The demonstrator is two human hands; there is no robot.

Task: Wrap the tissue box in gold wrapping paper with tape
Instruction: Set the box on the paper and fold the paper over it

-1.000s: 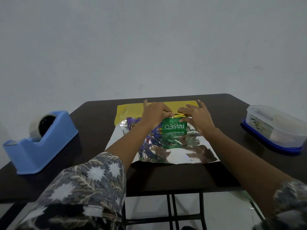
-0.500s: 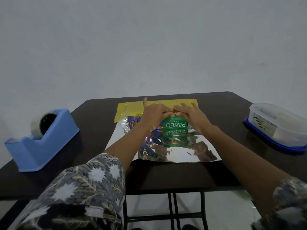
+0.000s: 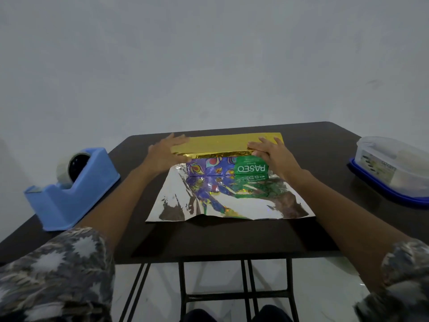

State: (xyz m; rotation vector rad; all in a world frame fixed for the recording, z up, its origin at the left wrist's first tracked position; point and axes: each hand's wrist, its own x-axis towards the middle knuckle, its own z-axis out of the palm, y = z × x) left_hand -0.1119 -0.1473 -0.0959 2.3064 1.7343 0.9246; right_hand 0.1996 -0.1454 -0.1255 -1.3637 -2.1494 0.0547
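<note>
The tissue box (image 3: 226, 168), purple and green with "PASEO" printed on its near side, lies on the wrapping paper (image 3: 232, 205), whose silver inner face spreads toward me. The far flap of the paper, gold side up (image 3: 222, 144), is folded over the top of the box. My left hand (image 3: 166, 152) lies flat with fingers spread on the flap's left end. At the right end my right hand (image 3: 272, 153) presses the gold flap down over the box's top edge. Neither hand grips the paper.
A blue tape dispenser (image 3: 72, 187) with a roll of tape stands at the table's left. A clear plastic container with a blue lid under it (image 3: 394, 168) sits at the right edge. The dark table (image 3: 232, 238) ends close in front of me.
My hands were together at the middle of the box's top. They have slid apart to the left and right ends, and the gold flap now covers the box's top.
</note>
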